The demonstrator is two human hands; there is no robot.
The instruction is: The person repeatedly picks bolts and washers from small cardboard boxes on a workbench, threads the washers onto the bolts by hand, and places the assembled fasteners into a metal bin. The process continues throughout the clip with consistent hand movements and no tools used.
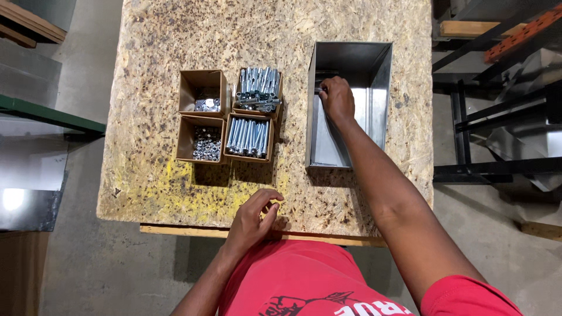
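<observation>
My right hand (336,98) reaches into a grey sheet-metal bin (374,111) at the right of the board table and its fingers close around a dark bolt-like piece (321,89) near the bin's left wall. My left hand (253,217) rests at the table's near edge, fingers loosely curled, holding nothing. Left of the bin stand small cardboard boxes: two hold long silver bolts (248,137), one holds nuts (207,143), one holds washers (208,105).
The chipboard table (164,52) has a wooden strip along its near edge (187,230). Dark metal racking (497,117) stands to the right, a green-edged bench (47,114) to the left, over a concrete floor.
</observation>
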